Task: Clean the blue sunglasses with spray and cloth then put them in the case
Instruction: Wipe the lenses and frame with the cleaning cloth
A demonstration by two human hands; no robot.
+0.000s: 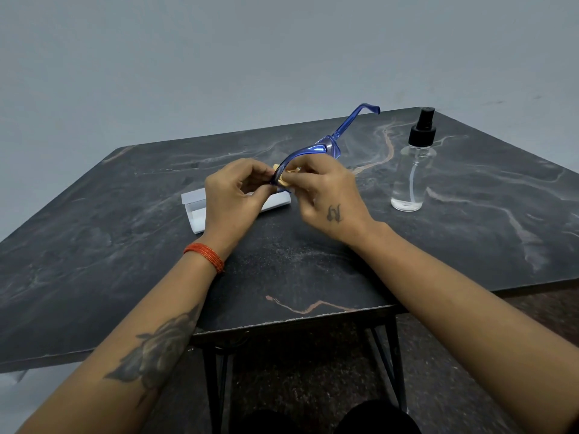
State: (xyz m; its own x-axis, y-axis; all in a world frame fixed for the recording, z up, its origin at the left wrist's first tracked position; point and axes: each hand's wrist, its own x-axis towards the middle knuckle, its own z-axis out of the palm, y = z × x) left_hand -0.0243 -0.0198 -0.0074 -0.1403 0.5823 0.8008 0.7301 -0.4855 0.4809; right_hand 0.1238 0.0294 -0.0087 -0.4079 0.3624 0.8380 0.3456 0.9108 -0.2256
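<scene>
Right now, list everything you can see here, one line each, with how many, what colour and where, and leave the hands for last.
sunglasses: one, blue frame with clear lenses, held up above the table's middle, one arm pointing away
cloth: one, tan, pinched against the near end of the sunglasses
case: one, white, lying open on the table under the hands, partly hidden
spray bottle: one, clear with black pump top, upright on the table to the right, apart from the rest
table: one, dark marbled top on black legs
bangles: a stack, orange-red, on the left wrist
left hand: grips the sunglasses
right hand: pinches the cloth on them
</scene>
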